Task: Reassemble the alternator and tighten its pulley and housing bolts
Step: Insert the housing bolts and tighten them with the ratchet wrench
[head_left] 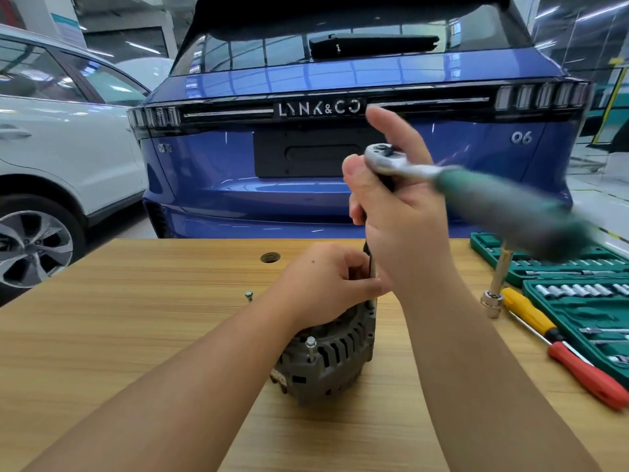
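1. Head view, workpiece: alternator [328, 357] standing on the wooden table [136, 335], near the middle of its front half, housing vents facing the camera; upright position exposing the bolt holes to a tool coming from above.
2. Head view, left hand [326, 284]: closed around the lower part of the extension bar [369, 264] just above the housing, apparently to steady and guide the socket onto a housing bolt hidden beneath the fingers.
3. Head view, right hand [398, 212]: wrapped around the upper extension bar directly under the ratchet head [386, 158], thumb raised; grip near the head probably chosen to keep the tall tool stack vertical. Green ratchet handle [517, 212] blurred, pointing right, free of either hand.
4. Head view, fasteners: one long housing bolt [310, 349] protruding from the near rim, head well above the casting, judged not yet driven home; a second bolt [248, 296] standing apart on the table to the left, waiting within reach.
5. Head view, tooling at right: open green socket set case [578, 294], yellow-handled screwdriver [527, 313], red-handled screwdriver [585, 373] and a spare socket on an extension [493, 298], laid beside the working hand.
6. Head view, background: blue car [340, 97] and white car [51, 131] behind the table.
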Motion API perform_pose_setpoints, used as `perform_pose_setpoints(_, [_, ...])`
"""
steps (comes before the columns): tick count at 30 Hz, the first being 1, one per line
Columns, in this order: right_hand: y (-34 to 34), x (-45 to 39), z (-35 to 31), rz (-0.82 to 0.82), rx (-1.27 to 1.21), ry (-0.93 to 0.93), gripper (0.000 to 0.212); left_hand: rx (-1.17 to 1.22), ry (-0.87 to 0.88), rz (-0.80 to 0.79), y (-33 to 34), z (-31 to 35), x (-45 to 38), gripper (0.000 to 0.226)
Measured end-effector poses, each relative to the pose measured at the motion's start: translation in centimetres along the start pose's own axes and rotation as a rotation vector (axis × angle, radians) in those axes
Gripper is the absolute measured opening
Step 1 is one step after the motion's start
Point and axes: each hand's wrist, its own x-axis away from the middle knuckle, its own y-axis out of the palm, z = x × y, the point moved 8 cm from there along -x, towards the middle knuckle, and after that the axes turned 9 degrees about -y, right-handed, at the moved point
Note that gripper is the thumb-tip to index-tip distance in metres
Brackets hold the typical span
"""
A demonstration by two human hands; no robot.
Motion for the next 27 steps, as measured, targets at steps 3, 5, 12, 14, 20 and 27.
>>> perform_pose_setpoints(3, [0.9,0.3,0.3,-0.079,-0.092,0.013,0.052,0.009,0.057,0.033,0.1,-0.7,-0.4,0.012])
perform_pose_setpoints(5, [1.0,0.4,0.7,-0.098,-0.153,0.057,0.054,0.035,0.043,0.049,0.7,-1.3,-1.1,0.017])
perform_pose_setpoints(12, [0.9,0.7,2.1,-0.138,-0.515,0.267,0.046,-0.055,0.043,0.111,1.0,-2.7,-2.3,0.013])
perform_pose_setpoints(14, [0.8,0.6,2.4,-0.130,-0.373,0.263,0.039,-0.131,0.052,0.111,0.4,-2.2,-1.9,0.011])
perform_pose_setpoints(20, [-0.8,0.4,1.3,0.090,-0.099,0.207,0.020,-0.086,-0.032,-0.024,0.3,-0.1,-0.3,0.025])
perform_pose_setpoints(27, [-2.1,0.1,1.8,0.109,-0.230,0.309,0.008,-0.161,-0.038,-0.075,0.4,0.9,0.3,0.027])
